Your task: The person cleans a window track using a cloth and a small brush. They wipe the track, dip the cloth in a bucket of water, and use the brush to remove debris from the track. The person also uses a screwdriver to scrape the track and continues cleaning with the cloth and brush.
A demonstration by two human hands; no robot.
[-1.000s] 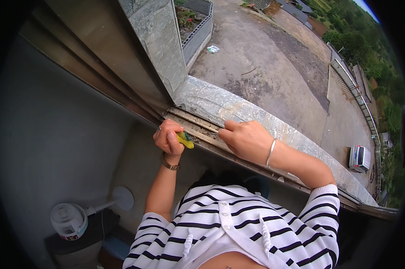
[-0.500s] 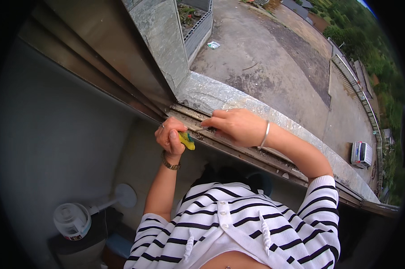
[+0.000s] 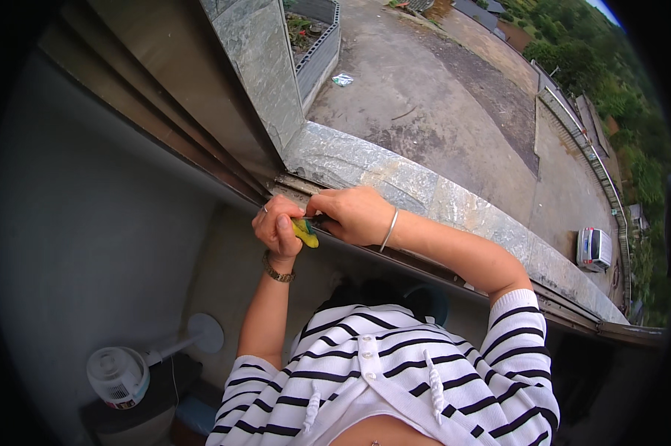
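A yellow sponge (image 3: 306, 233) with a green side is squeezed in my left hand (image 3: 277, 223), above the inner edge of the window track. My right hand (image 3: 356, 214) is closed in a pinch right beside it. A thin, dark thing shows at its fingertips, touching or nearly touching the sponge; its kind is too small to make out. Beneath both hands runs the window track (image 3: 551, 301), a set of dirty brown metal channels partly hidden by my right hand and forearm.
The brown sliding window panes (image 3: 179, 89) stand at the left end of the track. A grey stone sill (image 3: 454, 204) borders it outside, above a concrete yard (image 3: 439, 111) with a parked white vehicle (image 3: 594, 249). A white fan (image 3: 118, 375) stands low at the left.
My right hand has moved left along the track and come up against the sponge. The left hand stays near the same place, still gripping the sponge.
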